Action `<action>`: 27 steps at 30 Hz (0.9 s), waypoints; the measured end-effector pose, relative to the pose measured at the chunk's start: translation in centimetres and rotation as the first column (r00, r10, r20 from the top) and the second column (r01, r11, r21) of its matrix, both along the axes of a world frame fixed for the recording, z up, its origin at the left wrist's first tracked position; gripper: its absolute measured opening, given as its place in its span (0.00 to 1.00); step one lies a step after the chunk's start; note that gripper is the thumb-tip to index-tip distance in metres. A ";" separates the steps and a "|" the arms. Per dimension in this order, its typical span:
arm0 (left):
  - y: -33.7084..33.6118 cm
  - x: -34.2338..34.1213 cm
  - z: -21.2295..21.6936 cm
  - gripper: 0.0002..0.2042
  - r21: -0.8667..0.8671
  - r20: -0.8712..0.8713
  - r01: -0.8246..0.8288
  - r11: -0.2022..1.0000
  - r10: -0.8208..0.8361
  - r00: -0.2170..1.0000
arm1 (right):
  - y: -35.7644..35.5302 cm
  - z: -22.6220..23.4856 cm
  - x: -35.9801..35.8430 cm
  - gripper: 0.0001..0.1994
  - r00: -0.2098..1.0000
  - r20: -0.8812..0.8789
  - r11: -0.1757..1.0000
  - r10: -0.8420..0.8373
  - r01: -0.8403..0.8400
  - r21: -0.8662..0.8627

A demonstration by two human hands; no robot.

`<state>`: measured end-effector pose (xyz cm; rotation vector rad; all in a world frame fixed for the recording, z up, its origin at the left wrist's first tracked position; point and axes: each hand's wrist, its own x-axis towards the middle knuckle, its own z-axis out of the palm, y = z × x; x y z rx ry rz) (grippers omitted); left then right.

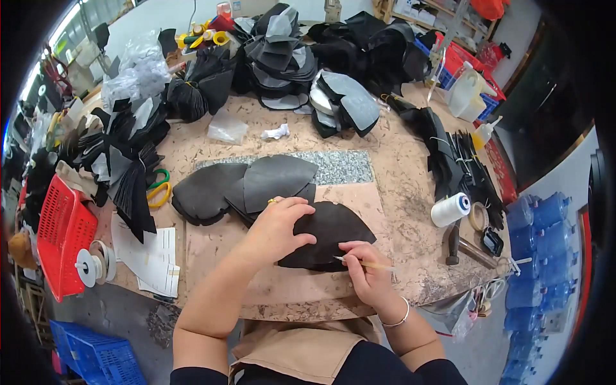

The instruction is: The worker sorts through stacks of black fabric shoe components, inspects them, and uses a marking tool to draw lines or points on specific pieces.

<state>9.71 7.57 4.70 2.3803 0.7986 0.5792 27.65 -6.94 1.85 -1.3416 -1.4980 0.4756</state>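
Near the front of the worktable lies a dark, curved leather-like piece. My left hand rests over its left edge, thumb and fingers apart, touching it. Between the fingers of my right hand is a slim pen with a pale yellowish barrel and a silver tip. That tip is at the lower part of the dark piece. Behind my left hand, more black curved pieces overlap each other, partly on a speckled grey slab.
Bundles of black cut pieces crowd the table's back. At left are a red basket, scissors and paper patterns. A thread cone, a hammer and a tape roll stand or lie at right.
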 end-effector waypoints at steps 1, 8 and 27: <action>0.0 0.0 0.1 0.23 0.002 0.000 -0.001 1.000 0.001 1.000 | -0.1 0.1 0.1 0.01 1.000 0.000 1.000 0.001 -0.001 0.002; 0.2 0.5 -0.2 0.25 -0.038 0.021 -0.015 0.999 0.016 1.000 | -1.0 -0.5 0.5 0.05 0.946 -0.323 0.999 0.011 -0.023 -0.035; 3.6 0.1 0.8 0.08 -0.330 0.461 -0.202 0.922 0.344 0.818 | -0.9 -1.5 1.0 0.06 0.951 -0.310 0.942 0.004 0.100 0.319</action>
